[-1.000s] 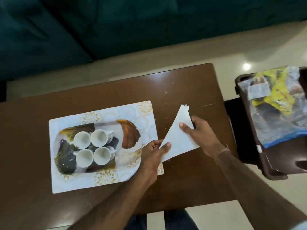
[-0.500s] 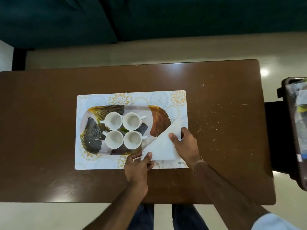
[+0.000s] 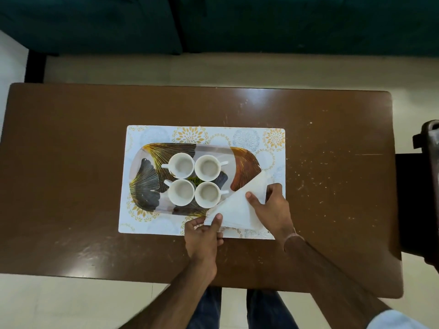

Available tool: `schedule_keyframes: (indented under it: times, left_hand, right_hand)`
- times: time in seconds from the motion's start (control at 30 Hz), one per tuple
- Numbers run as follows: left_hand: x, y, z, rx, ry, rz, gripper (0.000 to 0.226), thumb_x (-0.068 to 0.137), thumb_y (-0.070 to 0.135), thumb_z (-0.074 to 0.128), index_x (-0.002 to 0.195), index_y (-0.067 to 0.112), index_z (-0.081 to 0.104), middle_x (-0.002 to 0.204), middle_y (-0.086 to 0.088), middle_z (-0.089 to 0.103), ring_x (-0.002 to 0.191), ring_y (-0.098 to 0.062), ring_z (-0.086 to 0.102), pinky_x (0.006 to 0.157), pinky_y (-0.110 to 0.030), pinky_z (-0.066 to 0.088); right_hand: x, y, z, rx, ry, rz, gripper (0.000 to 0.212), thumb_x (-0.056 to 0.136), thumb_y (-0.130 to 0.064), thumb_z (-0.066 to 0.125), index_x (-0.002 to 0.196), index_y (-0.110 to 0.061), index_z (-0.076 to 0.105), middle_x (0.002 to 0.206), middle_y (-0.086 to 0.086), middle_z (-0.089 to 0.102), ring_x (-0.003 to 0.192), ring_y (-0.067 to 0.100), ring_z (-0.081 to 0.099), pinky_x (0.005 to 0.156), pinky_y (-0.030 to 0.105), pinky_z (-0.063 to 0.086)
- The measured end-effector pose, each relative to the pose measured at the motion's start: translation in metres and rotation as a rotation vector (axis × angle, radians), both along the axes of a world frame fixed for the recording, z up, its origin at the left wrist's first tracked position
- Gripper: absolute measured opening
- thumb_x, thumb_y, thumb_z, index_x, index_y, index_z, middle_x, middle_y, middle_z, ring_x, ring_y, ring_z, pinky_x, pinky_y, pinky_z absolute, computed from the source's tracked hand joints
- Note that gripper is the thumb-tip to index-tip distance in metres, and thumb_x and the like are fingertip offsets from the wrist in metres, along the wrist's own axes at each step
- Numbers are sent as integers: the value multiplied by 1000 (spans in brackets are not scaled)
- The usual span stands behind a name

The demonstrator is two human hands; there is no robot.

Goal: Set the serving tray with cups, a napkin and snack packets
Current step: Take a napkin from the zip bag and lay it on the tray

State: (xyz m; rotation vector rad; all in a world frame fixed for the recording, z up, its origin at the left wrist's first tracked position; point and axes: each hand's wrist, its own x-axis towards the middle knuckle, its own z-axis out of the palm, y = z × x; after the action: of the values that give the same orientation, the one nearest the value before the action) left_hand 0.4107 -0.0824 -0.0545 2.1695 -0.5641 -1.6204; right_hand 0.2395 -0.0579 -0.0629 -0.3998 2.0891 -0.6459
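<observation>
A leaf-patterned oval serving tray (image 3: 147,184) lies on a white floral placemat (image 3: 273,138) in the middle of the brown table. Several white cups (image 3: 181,165) stand close together on the tray. A folded white triangular napkin (image 3: 237,210) rests over the tray's near right corner. My left hand (image 3: 204,233) pinches the napkin's near left corner with thumb on top. My right hand (image 3: 270,207) holds the napkin's right side, fingers spread on it. No snack packets are in view.
The brown table (image 3: 71,162) carries scattered white specks to the right of the mat. A dark brown basket (image 3: 430,148) stands just off the table's right edge. A teal sofa (image 3: 261,22) runs along the far side, across a strip of pale floor.
Both hands carried the napkin left from the bare table onto the tray's right end and lowered it. The view shifted, so the basket with packets slid almost out of frame.
</observation>
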Motion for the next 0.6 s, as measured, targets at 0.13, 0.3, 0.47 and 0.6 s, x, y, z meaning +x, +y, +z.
schedule_keyframes:
  times: [0.13,0.3,0.47,0.6]
  left_hand:
    - [2,5,1,36,-15,45,47,80,37,81,111,20,51,92,-11,69,64,-17,61,57,-33,55]
    - [19,0,-3,42,-137,98,36,83,27,74,111,22,53,108,-12,65,84,-25,61,68,-35,48]
    - [56,-36,4,-78,-355,-1,31,84,13,68,113,19,58,114,-13,63,104,-36,60,90,-49,52]
    - [79,-80,14,-271,-482,-96,25,90,4,61,114,2,63,101,-17,63,101,-46,61,76,-39,46]
  right_hand:
    - [-4,6,0,-20,-24,13,53,83,-50,72,113,-22,39,108,-3,60,94,17,61,75,24,49]
    - [-17,9,2,-52,-37,31,57,82,-58,68,119,-22,43,102,-2,62,94,12,62,66,19,46]
    - [-53,11,10,-60,-5,56,56,85,-60,64,121,-20,47,109,-1,62,100,17,61,79,27,48]
    - [-88,16,14,-46,95,105,43,87,-57,63,109,-22,51,104,-5,61,96,16,61,71,23,44]
